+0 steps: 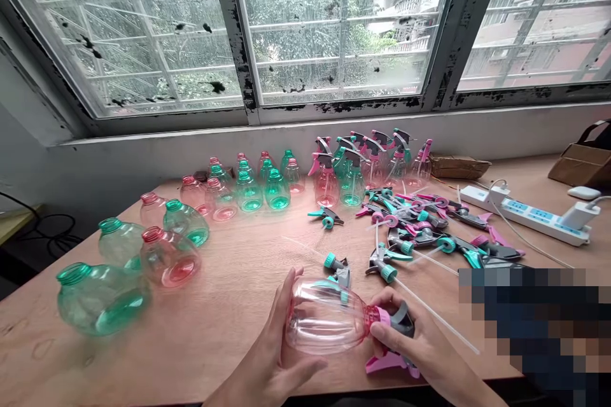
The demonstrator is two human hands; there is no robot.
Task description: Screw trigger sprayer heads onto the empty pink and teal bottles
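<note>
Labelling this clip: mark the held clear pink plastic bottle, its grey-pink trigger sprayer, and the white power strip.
clear pink plastic bottle (324, 324), head view, belly.
grey-pink trigger sprayer (401, 318), head view, grey body.
white power strip (525, 215), head view, top face.

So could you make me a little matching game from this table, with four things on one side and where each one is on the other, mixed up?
Things:
1. left hand
2. right hand
3. power strip
4. finished spray bottles

Places:
A. standing in a group by the wall
B. cupping the body of the pink bottle
C. at the right side of the table
D. on the spray head at that bottle's neck

Pairs: 1-B; 2-D; 3-C; 4-A
</note>
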